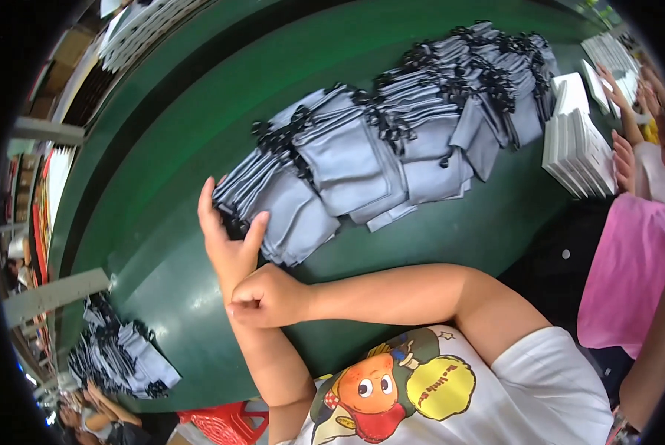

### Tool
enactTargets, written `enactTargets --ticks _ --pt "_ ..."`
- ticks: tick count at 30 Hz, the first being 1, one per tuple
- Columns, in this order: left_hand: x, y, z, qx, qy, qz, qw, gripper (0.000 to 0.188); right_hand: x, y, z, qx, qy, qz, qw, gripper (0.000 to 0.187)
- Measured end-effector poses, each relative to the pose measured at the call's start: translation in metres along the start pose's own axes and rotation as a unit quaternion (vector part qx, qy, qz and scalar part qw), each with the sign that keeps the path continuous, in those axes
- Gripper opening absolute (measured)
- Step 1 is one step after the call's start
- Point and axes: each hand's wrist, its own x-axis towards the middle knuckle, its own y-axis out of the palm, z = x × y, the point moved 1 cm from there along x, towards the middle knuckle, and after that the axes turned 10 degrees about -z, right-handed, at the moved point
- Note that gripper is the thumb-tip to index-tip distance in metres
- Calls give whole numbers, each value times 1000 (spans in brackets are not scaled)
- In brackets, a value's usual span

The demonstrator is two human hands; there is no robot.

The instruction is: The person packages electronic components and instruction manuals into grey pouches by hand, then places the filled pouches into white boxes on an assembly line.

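Observation:
A long row of grey drawstring pouches (347, 167) with black cords and toggles lies in overlapping stacks on a green table (191, 259). At the row's near left end is my left hand (232, 233). Its thumb and fingers are spread around the edge of the end stack, and the fingertips are partly hidden behind the pouches. My right forearm crosses in front of me to the left. My right hand (269, 297) is curled into a fist over my left wrist, with nothing visible in it.
Another heap of grey pouches (128, 356) lies at the lower left, by a person there. At the right, another person's hands are near stacked white boxes (577, 148). A red stool (225, 424) stands below the table edge. A pale metal bar (58, 297) juts in from the left.

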Motion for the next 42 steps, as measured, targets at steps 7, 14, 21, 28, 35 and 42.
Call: enactTargets --ticks 7,14,21,28,35,42 --pt "4 11 1 -61 -63 13 996 71 3 -10 -1 5 2 20 1000 31" --pt "11 6 0 -110 -25 -21 993 68 10 -7 6 21 -25 59 998 32" --pt "8 -6 10 -57 24 -90 994 70 5 -9 2 -58 5 126 990 16" --pt "3 -8 13 -146 23 -49 988 59 -2 -7 8 25 170 118 978 18" --pt "3 -7 14 -145 -1 -55 988 60 3 -8 7 22 176 119 977 21" --pt "1 -8 16 -129 19 -44 990 59 -2 -7 7 45 195 105 974 16"
